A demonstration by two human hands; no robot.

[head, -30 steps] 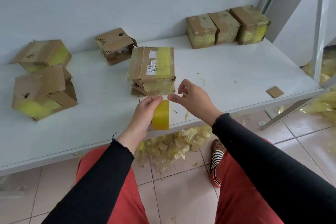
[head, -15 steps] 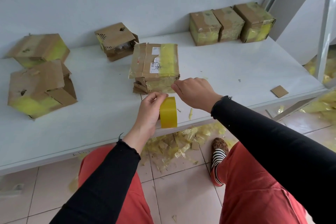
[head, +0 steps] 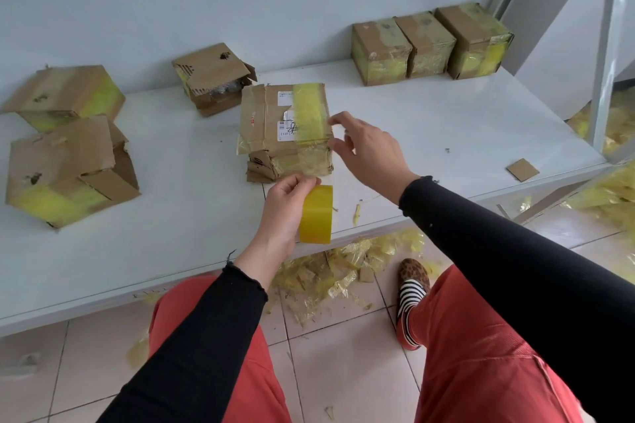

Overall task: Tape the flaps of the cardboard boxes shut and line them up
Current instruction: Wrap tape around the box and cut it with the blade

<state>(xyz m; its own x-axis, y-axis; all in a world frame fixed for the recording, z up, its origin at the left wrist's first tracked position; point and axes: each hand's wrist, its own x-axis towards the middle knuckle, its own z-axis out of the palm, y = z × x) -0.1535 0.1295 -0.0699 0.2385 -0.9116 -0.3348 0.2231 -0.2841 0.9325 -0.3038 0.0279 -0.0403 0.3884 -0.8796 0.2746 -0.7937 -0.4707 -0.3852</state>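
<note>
My left hand (head: 287,206): fingers curled round the yellow tape roll (head: 316,215), held over the table's near edge. My right hand (head: 369,151): fingers spread and relaxed, tips at the right edge of the centre box (head: 285,130), gripping nothing. Box labels: white, writing unreadable. Three taped boxes (head: 429,41): lined up far right. White table (head: 429,120): bare stretch between them.

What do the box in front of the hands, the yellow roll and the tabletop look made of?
Box: brown corrugated cardboard, matt, creased, with torn edges. Roll in the left hand: glossy translucent yellow plastic tape, like the shiny strips on the box. Tabletop: smooth white board, probably laminate or painted; the core is not visible.
</note>
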